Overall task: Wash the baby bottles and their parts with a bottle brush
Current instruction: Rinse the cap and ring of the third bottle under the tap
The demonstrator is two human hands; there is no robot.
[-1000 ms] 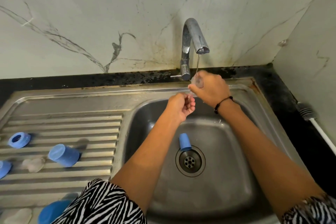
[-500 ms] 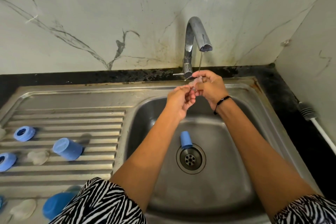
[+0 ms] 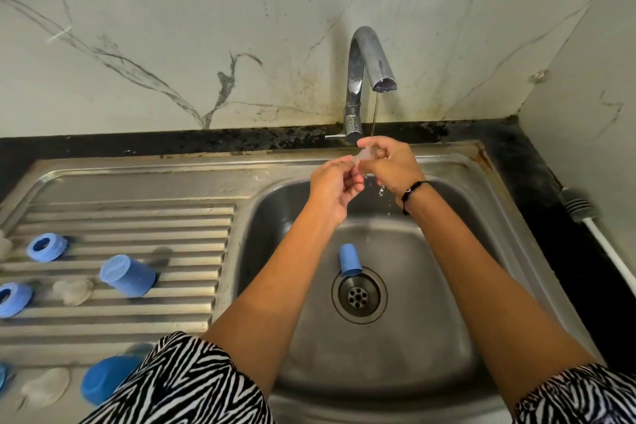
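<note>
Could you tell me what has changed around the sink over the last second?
The left hand rose from just below the right hand and now also pinches the small clear silicone teat under the thin stream of water; before, only the right hand held it. The right hand keeps its grip. The blue plastic cap by the drain and the blue parts on the ribbed steel drainboard stayed put.

A blue cap (image 3: 349,260) beside the drain (image 3: 359,296) alone obstructs the sink basin (image 3: 395,354) floor.
</note>
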